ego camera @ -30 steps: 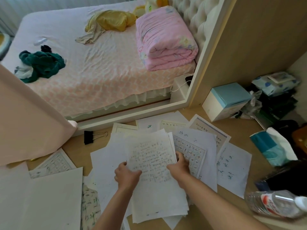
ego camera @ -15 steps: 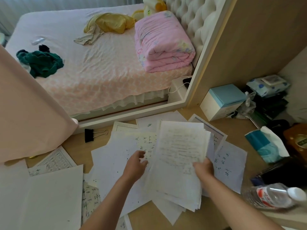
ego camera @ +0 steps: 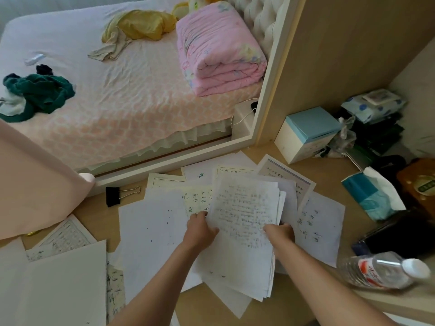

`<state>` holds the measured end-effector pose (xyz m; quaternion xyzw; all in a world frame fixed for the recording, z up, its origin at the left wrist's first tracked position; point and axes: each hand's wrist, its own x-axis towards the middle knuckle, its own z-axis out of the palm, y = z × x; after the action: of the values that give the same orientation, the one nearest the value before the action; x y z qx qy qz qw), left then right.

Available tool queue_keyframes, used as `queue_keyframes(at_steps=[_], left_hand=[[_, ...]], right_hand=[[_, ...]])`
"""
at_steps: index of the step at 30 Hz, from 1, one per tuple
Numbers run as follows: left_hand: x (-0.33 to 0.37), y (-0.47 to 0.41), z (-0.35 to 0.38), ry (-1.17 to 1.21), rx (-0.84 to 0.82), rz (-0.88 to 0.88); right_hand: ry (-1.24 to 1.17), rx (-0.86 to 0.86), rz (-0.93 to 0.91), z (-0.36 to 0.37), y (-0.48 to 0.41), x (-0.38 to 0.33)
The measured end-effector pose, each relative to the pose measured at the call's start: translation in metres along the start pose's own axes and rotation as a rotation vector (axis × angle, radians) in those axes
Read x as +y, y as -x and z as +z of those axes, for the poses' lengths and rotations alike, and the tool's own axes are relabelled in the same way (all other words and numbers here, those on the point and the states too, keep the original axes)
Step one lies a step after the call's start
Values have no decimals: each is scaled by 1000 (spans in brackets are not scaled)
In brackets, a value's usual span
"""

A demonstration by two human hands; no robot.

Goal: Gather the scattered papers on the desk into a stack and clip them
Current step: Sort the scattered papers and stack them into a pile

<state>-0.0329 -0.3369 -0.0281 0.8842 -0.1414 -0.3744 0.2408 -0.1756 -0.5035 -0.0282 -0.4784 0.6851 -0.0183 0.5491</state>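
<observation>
Papers first: your stack (ego camera: 242, 222) is in the middle of the desk (ego camera: 329, 170), handwritten page on top. It's not squared up, and sheets fan out at the near end and along the right side. Your left hand (ego camera: 201, 229) has its fingers curled round the stack's left edge. Your right hand (ego camera: 280, 232) pinches the right edge with the thumb on top, so both hands are clamped on the same bundle. Can't tell whether the near end rests on the sheets below or hangs just above them.

Plenty of loose stuff around it:
- a big, mostly blank sheet (ego camera: 153, 231) just left of the stack, partly tucked under it
- a bordered page (ego camera: 164, 181) on the far side, plus a blue-edged page (ego camera: 286, 176) poking out far right
- a sheet with a few scribbles (ego camera: 322, 227) on the right, touching the stack's edge
- a gridded page (ego camera: 64, 236) and a blank white sheet (ego camera: 61, 285) at near left, well apart from the bundle

The black binder clip (ego camera: 112, 196) lies flat on bare wood at far left, handles pointing right, just beside the bordered page, with neither hand on it.

On the right side you've got a blue-topped box (ego camera: 308, 132), a teal tissue pack (ego camera: 372, 194) and a water bottle (ego camera: 386, 269) lying on its side at near right.
</observation>
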Motion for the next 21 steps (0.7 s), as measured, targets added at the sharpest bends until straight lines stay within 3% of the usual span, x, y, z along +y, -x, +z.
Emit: queue_keyframes(at_steps=[2, 6, 9, 13, 17, 21], left_hand=[[4, 0, 0, 119, -58, -31], [11, 6, 2, 275, -151, -12], [14, 17, -7, 495, -156, -14], [1, 31, -39, 742, -144, -32], [-35, 41, -75, 666, 7, -71], [-98, 51, -93, 439, 231, -199]], right_hand=[[27, -62, -6, -2, 0, 0], [161, -119, -198, -1, 0, 0], [68, -117, -307, -6, 3, -12], [-9, -317, -343, 1, 12, -34], [83, -470, -408, 45, 39, -38], [278, -544, -449, 107, 77, -23]])
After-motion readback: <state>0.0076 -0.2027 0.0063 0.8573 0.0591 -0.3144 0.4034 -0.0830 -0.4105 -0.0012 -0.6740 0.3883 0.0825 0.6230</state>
